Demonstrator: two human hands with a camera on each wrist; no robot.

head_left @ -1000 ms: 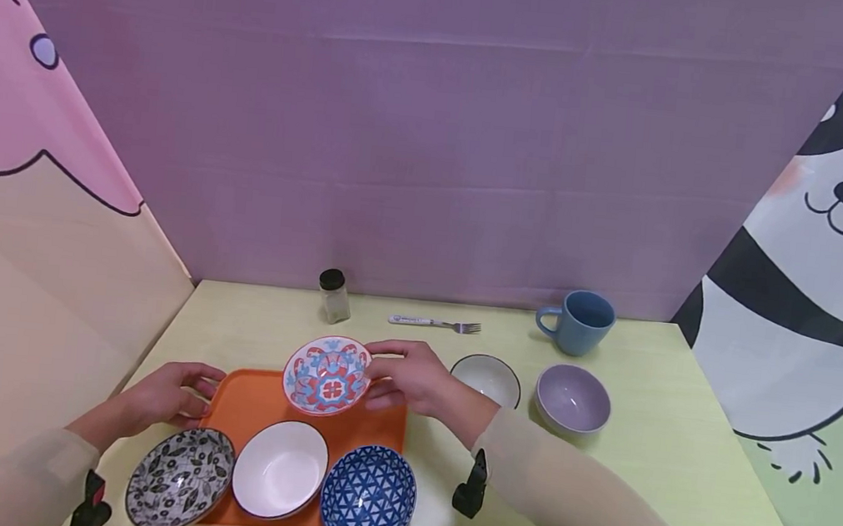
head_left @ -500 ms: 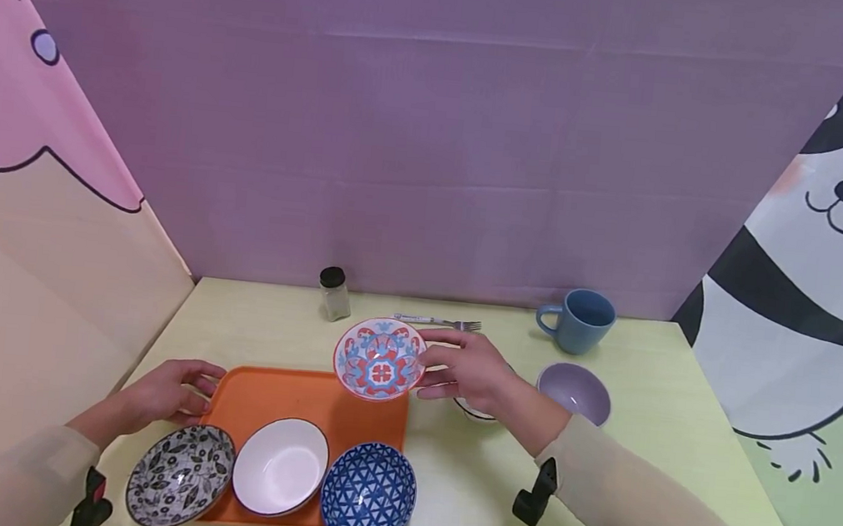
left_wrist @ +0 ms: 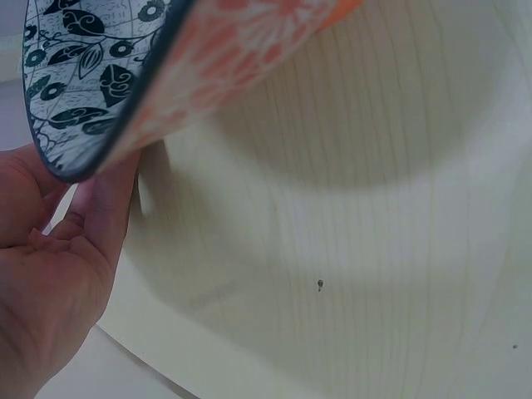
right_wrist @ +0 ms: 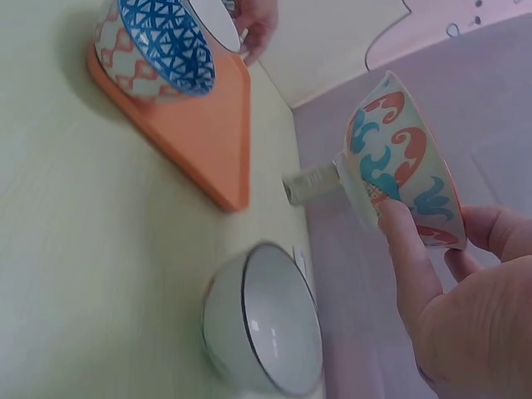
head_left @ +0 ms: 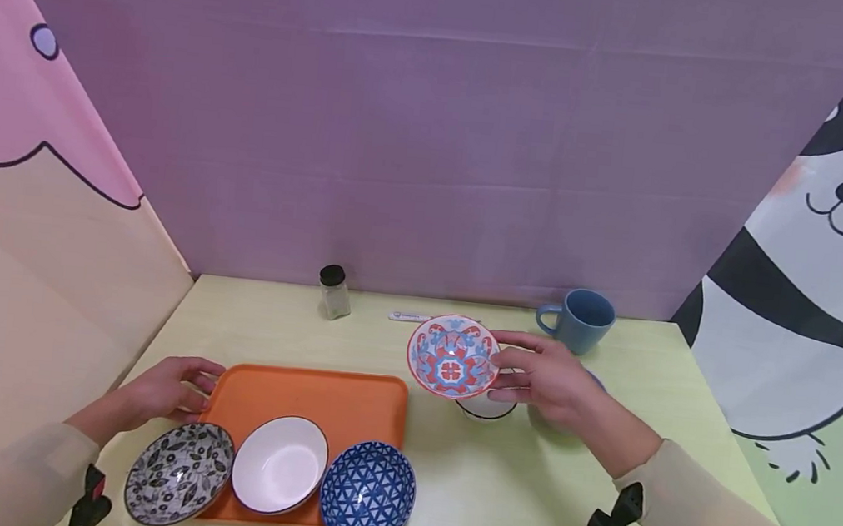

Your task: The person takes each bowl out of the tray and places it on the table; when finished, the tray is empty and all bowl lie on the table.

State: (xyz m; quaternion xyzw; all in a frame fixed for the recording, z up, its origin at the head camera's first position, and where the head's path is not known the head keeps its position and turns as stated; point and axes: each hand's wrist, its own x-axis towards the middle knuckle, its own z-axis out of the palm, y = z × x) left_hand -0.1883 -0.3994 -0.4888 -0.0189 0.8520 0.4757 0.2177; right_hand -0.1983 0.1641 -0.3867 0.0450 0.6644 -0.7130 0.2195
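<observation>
My right hand (head_left: 550, 379) pinches the rim of a red, blue and white patterned bowl (head_left: 452, 358), holding it up over the table to the right of the orange tray (head_left: 369, 388). Its painted outer side shows in the right wrist view, with a finger against the wall. At the tray's left edge rests my left hand (head_left: 168, 391), fingers loosely bent, just behind a black-and-white floral bowl (head_left: 179, 476). A white bowl (head_left: 280, 465) and a blue triangle-patterned bowl (head_left: 368, 495) stand along the tray's front part.
Under the held bowl, a white bowl with a dark rim (right_wrist: 283, 324) is partly hidden in the head view. Farther back are a blue mug (head_left: 584, 319), a black-lidded jar (head_left: 334, 293) and a fork handle (head_left: 407, 317). A purple bowl is mostly covered by my right hand.
My right hand has carried the patterned bowl from over the tray rightward, past the tray's right edge. My left hand has stayed at the tray's left edge.
</observation>
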